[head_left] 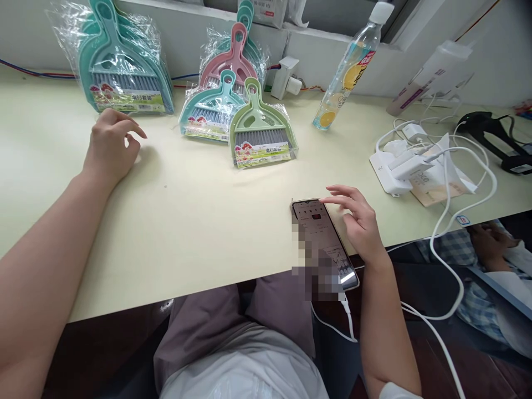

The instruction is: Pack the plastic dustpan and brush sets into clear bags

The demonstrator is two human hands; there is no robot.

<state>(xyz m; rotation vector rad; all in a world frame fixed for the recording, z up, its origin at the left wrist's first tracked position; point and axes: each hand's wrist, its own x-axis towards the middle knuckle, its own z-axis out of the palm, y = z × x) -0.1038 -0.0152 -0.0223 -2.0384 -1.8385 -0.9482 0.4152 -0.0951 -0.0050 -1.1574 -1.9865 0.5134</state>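
My left hand [111, 143] rests on the table with its fingers loosely bent and apart, holding nothing. Just beyond it stands a stack of wrapped teal dustpan-and-brush sets [120, 75]. My right hand [358, 220] is open beside the top right of a smartphone [318, 224], fingers stretched toward its lit screen. The phone lies at the table's front edge, its lower end overhanging, with a white charging cable [347, 310] plugged in. In the middle, a green dustpan set [261, 130], a blue one [211, 111] and a pink one [230, 58] lean together in clear wrappers.
A drink bottle [347, 72] and a pale bottle [428, 77] stand at the back right. A white power strip [390, 174] with plugs and looping cables lies on the right, near a black scanner-like device [494, 138]. Another person's hands [492, 244] show at far right.
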